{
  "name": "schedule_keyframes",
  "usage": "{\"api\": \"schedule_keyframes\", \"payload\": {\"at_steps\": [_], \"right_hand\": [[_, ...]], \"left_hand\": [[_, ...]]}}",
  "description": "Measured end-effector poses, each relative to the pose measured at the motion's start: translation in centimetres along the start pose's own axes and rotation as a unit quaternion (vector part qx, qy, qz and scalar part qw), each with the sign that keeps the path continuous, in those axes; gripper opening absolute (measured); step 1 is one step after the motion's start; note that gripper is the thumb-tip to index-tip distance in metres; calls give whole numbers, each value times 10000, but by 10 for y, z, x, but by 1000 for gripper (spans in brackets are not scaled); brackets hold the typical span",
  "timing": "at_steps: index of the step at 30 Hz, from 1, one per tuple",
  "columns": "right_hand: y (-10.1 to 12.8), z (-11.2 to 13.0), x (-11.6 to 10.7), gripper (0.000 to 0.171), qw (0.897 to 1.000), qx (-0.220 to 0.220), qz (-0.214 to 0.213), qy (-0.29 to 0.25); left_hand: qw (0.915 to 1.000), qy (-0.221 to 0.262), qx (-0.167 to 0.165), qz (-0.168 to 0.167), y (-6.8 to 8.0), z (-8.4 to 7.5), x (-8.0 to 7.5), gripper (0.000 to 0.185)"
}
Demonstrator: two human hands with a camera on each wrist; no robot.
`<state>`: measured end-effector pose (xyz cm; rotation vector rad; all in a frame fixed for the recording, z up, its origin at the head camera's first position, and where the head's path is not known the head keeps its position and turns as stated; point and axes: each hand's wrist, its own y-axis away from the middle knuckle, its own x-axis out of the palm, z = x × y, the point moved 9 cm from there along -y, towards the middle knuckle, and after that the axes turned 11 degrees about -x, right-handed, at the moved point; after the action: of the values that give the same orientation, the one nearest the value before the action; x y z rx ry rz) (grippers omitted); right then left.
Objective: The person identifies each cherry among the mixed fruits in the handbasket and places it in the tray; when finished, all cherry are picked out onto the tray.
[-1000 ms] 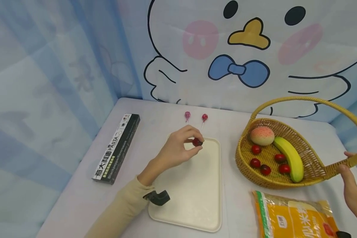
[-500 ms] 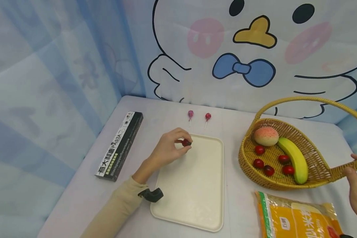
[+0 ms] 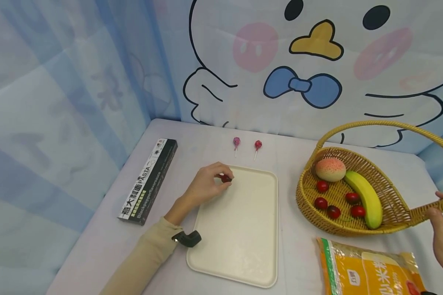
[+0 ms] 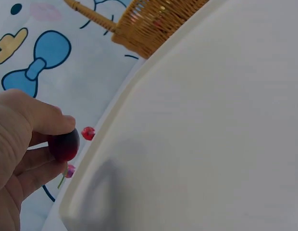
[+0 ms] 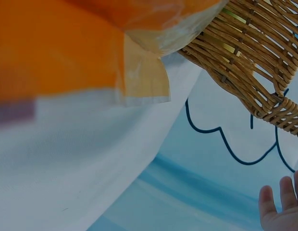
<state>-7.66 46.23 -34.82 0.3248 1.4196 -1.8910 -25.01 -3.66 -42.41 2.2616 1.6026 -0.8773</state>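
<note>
Nearest the viewer, an orange and clear plastic bag (image 3: 369, 268) with printed lettering is seen lying on the pale surface (image 3: 107, 233); its lower edge is cut off by the frame. Beside it, a smooth cream rectangular tray (image 3: 240, 241) with rounded corners and a low raised rim is laid flat. A beige sleeve (image 3: 140, 262) with a black wrist strap is seen leading to the left hand (image 3: 203, 188), which is held over the tray's far left corner. A small, glossy dark red cherry (image 3: 226, 178) is pinched between the thumb and fingertips of this hand, just above the tray rim; in the left wrist view the cherry (image 4: 65, 145) is seen clamped by the curled fingers (image 4: 29, 115).

At the right edge, the right hand (image 3: 441, 233) is partly cut off. Its thumb and fingers are closed around the end of the woven handle of a golden wicker basket (image 3: 387, 223). In the right wrist view only a few fingertips (image 5: 283, 204) are shown, and the grip itself is hidden.

Inside the basket, a curved yellow banana (image 3: 365, 196), a round pinkish peach (image 3: 330, 169) and four small red cherries (image 3: 321, 203) are held.

Farther left, a long black pasta box (image 3: 149, 180) is laid at a slant. Beyond the tray, two small lollipops (image 3: 237, 141) on thin sticks are placed side by side. Behind the surface, a soft cloth backdrop (image 3: 310, 61) printed with a cartoon duck is hung.
</note>
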Motion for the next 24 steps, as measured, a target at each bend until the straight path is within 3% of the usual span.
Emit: {"api": "schedule_keyframes", "payload": {"at_steps": [13, 24], "right_hand": [[-1, 3, 0, 54, 10000, -51, 6, -46], [2, 0, 1, 59, 9997, 184, 14, 149]], "left_hand": [[9958, -628, -618, 259, 1, 18, 13, 22], [9962, -548, -641, 238, 3, 16, 13, 25]]}}
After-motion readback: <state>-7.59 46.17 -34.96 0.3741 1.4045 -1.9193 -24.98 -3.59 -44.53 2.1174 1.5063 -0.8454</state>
